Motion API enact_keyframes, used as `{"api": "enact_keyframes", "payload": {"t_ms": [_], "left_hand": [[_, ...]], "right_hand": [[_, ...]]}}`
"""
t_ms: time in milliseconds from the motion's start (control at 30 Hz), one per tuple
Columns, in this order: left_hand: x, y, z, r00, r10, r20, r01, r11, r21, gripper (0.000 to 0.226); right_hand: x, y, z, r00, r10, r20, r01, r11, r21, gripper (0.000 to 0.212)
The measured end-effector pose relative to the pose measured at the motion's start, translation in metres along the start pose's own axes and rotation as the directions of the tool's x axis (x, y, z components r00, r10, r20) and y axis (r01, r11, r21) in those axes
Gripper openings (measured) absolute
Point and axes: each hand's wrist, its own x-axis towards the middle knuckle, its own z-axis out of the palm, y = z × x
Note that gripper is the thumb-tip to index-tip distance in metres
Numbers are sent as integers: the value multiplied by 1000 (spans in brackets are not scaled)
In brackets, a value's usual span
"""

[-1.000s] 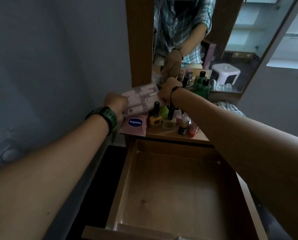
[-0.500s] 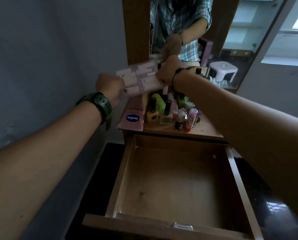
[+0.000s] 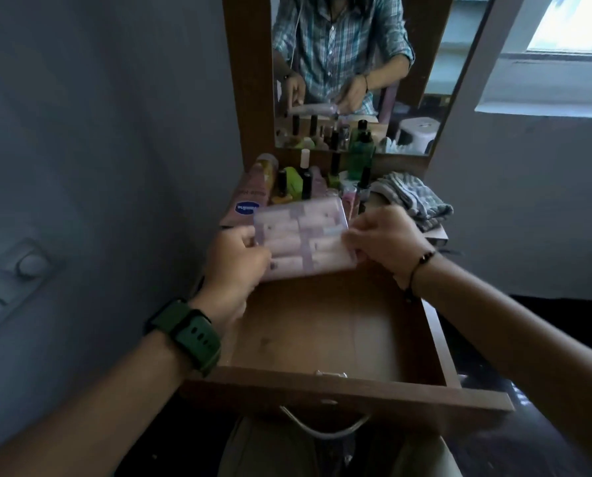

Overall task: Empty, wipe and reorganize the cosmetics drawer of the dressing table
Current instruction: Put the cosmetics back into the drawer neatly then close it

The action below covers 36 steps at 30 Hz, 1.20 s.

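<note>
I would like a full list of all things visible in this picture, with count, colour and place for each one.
Drawer: one, brown wood, pulled open, nothing visible inside.
Pink packet: one, pale pink, held over the drawer's back edge.
Vaseline tube: one, pink, tabletop left.
Nail polish bottles: several, mixed colours, tabletop behind the packet.
Green bottle: one, by the mirror.
Cloth: one, grey striped, tabletop right.
Mirror: one, above the tabletop.
Left hand: green watch, grip on the packet's left end.
Right hand: black bracelet, grip on its right end.

Green watch (image 3: 188, 335) on left wrist, black cord bracelet (image 3: 419, 266) on right, bare forearms
</note>
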Motion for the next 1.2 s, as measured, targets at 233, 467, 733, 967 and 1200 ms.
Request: {"api": "enact_keyframes", "payload": {"t_ms": [233,467,733,967,1200], "left_hand": [[8,-50,38,913,-347,215,312,933,182,17],[17,-85,66,835,-515,195,487,856,174,21],[15,-99,82,843,-522,125,478,837,267,28],[3,-100,78,860,-500,102,372,751,546,31],[-3,-96,76,861,-495,115,283,656,700,28]], "right_hand": [[-19,89,8,930,348,121,-334,935,-121,14],[-11,114,22,906,418,69,-380,874,-303,12],[-10,127,24,890,448,82,-382,833,-400,15],[-21,122,26,833,517,198,-348,766,-540,44],[-32,110,21,804,506,311,-260,770,-582,62]]}}
